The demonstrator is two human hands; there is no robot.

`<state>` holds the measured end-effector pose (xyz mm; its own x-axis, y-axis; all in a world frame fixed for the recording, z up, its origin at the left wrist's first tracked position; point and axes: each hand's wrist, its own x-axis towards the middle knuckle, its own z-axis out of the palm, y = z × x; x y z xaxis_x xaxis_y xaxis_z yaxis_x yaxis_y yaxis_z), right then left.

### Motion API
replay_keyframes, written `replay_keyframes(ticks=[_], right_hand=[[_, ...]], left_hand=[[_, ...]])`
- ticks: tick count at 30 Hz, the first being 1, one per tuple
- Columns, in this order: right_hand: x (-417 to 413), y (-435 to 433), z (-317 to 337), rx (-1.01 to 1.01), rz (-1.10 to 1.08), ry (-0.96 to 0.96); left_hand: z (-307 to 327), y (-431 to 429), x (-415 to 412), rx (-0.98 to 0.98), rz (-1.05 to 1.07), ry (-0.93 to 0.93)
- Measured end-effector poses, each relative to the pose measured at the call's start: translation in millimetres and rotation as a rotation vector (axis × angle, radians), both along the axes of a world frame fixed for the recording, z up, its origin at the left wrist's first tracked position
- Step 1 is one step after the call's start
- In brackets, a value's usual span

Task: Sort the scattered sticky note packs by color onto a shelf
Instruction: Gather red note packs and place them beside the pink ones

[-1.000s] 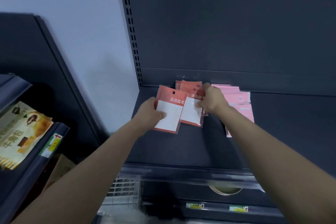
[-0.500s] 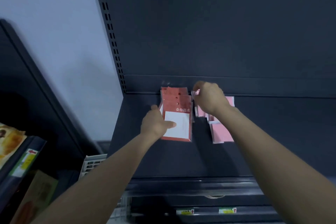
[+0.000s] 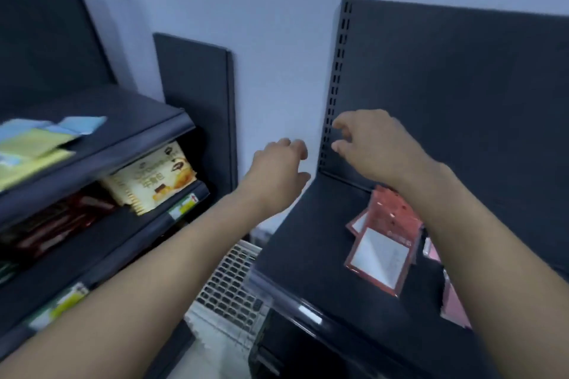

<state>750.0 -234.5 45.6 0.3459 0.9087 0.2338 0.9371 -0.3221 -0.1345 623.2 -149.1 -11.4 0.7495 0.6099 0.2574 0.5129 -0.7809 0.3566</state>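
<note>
- Landmark: slotted upright, the left post of the dark shelf. The shelf deck runs down-right from the upright's foot and the back panel fills the space right of it.
- Left rack: well left of the upright, several tiers, blurred.
- Loose panel: leans on the wall between the rack and the upright.
- White basket: gridded, low, below-left of the upright's foot, beside the shelf's front corner.
- Right hand: in the air just right of the upright, fingertips at its slots, fingers loosely bent and apart, holding nothing.
- Left hand: just left of the upright, in front of the wall, fingers loosely curled, empty.
- Snack bag: cream, on the rack's second tier, left of the upright.
- Red sticky note packs: fanned pile flat on the shelf deck, below-right of the upright's foot. White window faces up, and the right forearm crosses their far edge.
- Blue and yellow packs: on the rack's top tier, far left of the upright, blurred.
- Pink packs: on the deck, farther right of the upright than the red ones, mostly hidden by the right forearm.
- Price tags: on the rack's front rails, text unreadable.
</note>
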Motion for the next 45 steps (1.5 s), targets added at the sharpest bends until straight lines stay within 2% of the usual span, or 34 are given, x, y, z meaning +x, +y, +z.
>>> replay_keyframes(ticks=[5,12,21,26,33,41,45], right_hand=[[-80.6,50.0,25.5,0.067,0.278,-0.055],[-212.0,100.4,53.3,0.125,0.599,-0.129],[-374.9,160.2,60.3,0.176,0.805,-0.123],[-465.4,183.8,53.6,0.155,0.916,-0.106],[-585.1,210.0,38.3,0.078,1.111,-0.072],[-657.4,275.0,5.9,-0.068,1.172,-0.022],[-669.5,317.3,-5.7,-0.212,1.173,-0.084]], left_hand=[[44.3,7.8,-112.7,0.210,0.278,-0.044],[78.0,5.4,-256.6,0.326,0.599,0.030],[75.2,35.4,-416.1,0.285,0.846,0.083],[69.1,37.1,-494.9,0.249,0.954,0.104],[59.2,17.0,-599.1,0.158,1.222,0.051],[39.4,33.7,-642.2,0.067,1.368,0.038],[34.2,62.1,-648.3,0.029,1.372,0.051]])
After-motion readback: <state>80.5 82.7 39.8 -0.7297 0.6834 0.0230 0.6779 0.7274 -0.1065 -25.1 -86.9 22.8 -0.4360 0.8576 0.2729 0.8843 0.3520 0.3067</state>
